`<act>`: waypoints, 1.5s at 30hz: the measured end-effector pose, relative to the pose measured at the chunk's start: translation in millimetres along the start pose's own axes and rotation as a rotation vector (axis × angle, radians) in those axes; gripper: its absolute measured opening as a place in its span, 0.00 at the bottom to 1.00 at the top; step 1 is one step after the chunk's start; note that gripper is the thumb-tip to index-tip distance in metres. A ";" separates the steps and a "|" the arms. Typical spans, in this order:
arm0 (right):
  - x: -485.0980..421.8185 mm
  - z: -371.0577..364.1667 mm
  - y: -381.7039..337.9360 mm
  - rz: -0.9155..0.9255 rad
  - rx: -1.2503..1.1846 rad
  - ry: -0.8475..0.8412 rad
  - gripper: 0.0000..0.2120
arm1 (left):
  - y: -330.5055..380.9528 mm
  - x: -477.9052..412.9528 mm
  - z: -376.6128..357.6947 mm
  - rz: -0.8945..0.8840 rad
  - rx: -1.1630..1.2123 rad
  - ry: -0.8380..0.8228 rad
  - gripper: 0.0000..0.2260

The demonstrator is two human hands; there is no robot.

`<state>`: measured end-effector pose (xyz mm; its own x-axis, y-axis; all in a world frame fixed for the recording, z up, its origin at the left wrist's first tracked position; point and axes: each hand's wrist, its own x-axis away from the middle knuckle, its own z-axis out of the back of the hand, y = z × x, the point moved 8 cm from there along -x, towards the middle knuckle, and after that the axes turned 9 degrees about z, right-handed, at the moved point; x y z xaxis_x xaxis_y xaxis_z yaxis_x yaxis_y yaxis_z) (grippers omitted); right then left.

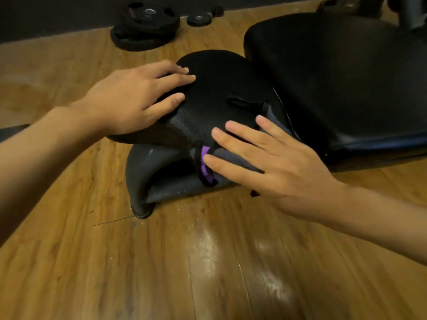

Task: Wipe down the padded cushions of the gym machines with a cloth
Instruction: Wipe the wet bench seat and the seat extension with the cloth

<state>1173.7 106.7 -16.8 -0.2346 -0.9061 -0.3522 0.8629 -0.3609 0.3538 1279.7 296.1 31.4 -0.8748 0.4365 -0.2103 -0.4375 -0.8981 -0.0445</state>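
left hand (pixel 129 98) flat, fingers straight, pressing cushion (pixel 219 88) left side | right hand (pixel 265 158) spread flat on grey-purple cloth (pixel 205 150), cushion's near-right edge, gripping nothing | plates (pixel 147 24) far left, markings unreadable

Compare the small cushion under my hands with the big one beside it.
The small cushion is under a cloth, the left hand and the right hand; the big cushion lies bare. The small one looks dull, speckled; the big one glossy. Both are black and padded.
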 end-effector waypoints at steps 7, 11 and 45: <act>-47.9 -13.8 -16.3 0.087 0.067 0.082 0.19 | 0.8 -1.7 -1.5 -0.001 0.028 -0.056 0.28; 28.8 -4.3 1.7 0.060 0.086 0.209 0.22 | 0.6 0.6 -1.2 0.003 0.027 -0.058 0.28; 35.0 -9.4 13.0 -0.148 -0.132 0.472 0.26 | 0.2 1.1 -3.9 0.050 0.036 -0.102 0.26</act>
<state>1180.9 72.4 -32.7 -0.1571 -0.6379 -0.7539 0.8919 -0.4195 0.1690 1279.5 296.2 27.3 -0.9116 0.3959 -0.1109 -0.3983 -0.9173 -0.0009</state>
